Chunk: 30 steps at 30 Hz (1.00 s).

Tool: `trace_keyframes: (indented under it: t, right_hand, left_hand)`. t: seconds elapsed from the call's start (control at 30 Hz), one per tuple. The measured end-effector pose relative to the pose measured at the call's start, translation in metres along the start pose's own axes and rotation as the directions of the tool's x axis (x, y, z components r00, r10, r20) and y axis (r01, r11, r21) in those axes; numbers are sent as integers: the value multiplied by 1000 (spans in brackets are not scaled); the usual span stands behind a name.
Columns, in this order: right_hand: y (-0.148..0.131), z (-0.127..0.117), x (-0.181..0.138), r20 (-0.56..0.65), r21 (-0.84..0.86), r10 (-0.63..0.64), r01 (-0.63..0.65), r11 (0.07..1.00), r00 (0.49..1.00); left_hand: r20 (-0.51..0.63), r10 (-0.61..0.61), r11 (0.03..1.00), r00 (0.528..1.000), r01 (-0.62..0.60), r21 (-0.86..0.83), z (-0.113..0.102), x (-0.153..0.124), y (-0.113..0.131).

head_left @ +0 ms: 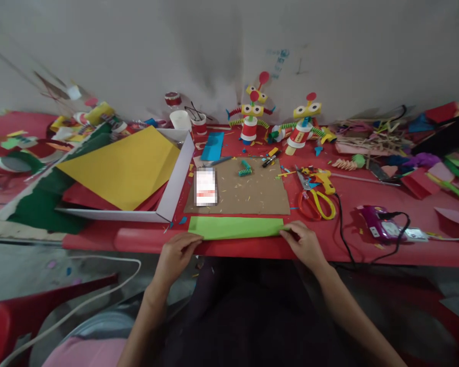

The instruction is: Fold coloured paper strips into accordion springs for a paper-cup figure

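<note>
A long strip of bright green paper (235, 228) lies along the front edge of the red-covered table (137, 239). My left hand (178, 251) pinches its near left corner. At the right end, my right hand (303, 243) grips the strip between thumb and fingers. Just behind the paper is a brown cardboard sheet (248, 191) with yellow scraps on it. On that board rest a phone-like item with a blurred-out face (205, 187) and a curled teal paper spring (245, 168).
Scissors (315, 199) and a yellow glue gun (325, 179) lie to the right, near a purple power strip (380, 224) with cables. A white box (176, 181) holding coloured sheets stands left. Paper-cup figures (249, 130) line the wall.
</note>
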State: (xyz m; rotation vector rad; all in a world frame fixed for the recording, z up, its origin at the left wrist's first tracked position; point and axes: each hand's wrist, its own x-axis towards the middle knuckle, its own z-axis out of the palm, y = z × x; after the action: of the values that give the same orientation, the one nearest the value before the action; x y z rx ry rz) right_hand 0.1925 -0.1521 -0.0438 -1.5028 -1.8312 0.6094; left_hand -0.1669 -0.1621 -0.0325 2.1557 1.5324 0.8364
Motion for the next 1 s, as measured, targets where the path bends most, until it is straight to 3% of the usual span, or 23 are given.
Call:
trace_keyframes:
  t: [0.13, 0.23, 0.43, 0.5, 0.73, 1.0]
  right_hand:
    - [-3, 1, -1, -27, -32, 77, -78, 996, 997]
    - [-3, 0, -5, -48, -49, 121, -123, 991, 992]
    - [-7, -2, -7, -52, -49, 147, -150, 988, 988]
    - [-9, -2, -5, -58, -16, 161, -162, 987, 985]
    - [-10, 1, 1, -65, -45, 184, -187, 981, 981]
    - [-6, 6, 6, -57, -190, 121, -130, 973, 991]
  left_hand:
    - [-115, -65, 998, 991, 66, 5, 10, 5, 6]
    - [-136, -61, 998, 989, 59, -19, 13, 11, 9]
    - [99, -106, 993, 989, 111, -46, 2, 22, 2]
    - [121, -148, 987, 982, 154, -40, 0, 24, 0]
    - [-29, -165, 984, 986, 166, 64, 12, 30, 4]
    - [-58, -194, 962, 979, 202, 184, 19, 32, 3]
